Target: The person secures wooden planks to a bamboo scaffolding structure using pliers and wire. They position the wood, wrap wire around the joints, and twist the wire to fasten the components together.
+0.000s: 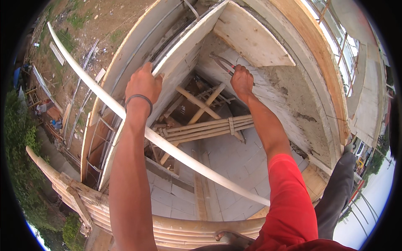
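My left hand [143, 83], with a dark band at the wrist, curls its fingers over the top edge of an upright formwork board [184, 50]. In my right hand [242, 80] is a pair of pincers [221, 62], gripped by the handles. Their head points away to the left, close to the pale wall face below a second, slanting board [251, 37]. What the jaws touch is too small to tell. A long pale pole [180, 152] runs diagonally beneath my arms.
Steel bars [140, 46] lie between the boards on the left. Below opens a deep shaft with crossed timbers [203, 104] and bundled bamboo poles [209, 129]. More bamboo poles [176, 228] cross nearest me. A dark-trousered leg [337, 188] rests at the right; ground lies far below.
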{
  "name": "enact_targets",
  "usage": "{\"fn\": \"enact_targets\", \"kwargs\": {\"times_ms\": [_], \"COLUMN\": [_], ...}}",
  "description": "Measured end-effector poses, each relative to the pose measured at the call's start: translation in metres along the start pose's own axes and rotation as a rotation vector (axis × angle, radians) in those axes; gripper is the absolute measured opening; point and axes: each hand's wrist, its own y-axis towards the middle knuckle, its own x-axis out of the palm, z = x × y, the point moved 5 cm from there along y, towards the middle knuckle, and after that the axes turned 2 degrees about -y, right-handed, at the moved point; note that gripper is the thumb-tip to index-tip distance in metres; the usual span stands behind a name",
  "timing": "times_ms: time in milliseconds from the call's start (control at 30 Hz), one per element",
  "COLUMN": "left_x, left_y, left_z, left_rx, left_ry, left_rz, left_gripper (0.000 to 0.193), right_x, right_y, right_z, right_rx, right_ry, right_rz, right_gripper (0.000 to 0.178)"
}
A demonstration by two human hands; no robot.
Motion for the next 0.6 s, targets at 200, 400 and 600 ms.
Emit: {"fn": "enact_targets", "kwargs": {"times_ms": [200, 400, 600], "left_x": [-0.001, -0.002, -0.003], "left_y": [0.001, 0.0, 0.001], "left_z": [0.002, 0.0, 0.006], "left_rx": [-0.006, -0.018, -0.014], "left_ry": [-0.021, -0.012, -0.008], "left_rz": [-0.012, -0.003, 0.01], "left_gripper": [0.042, 0.041, 0.038], "right_x": [-0.017, -0.028, 0.004], "right_y": [0.009, 0.015, 0.002], "right_z": [0.012, 0.046, 0.034], "right_rx": [-0.048, -0.008, 0.365], "right_ry": [0.235, 0.469, 0.756], "right_rz": [-0.121, -0.267, -0.31], "right_gripper": [0.019, 0.028, 0.031]}}
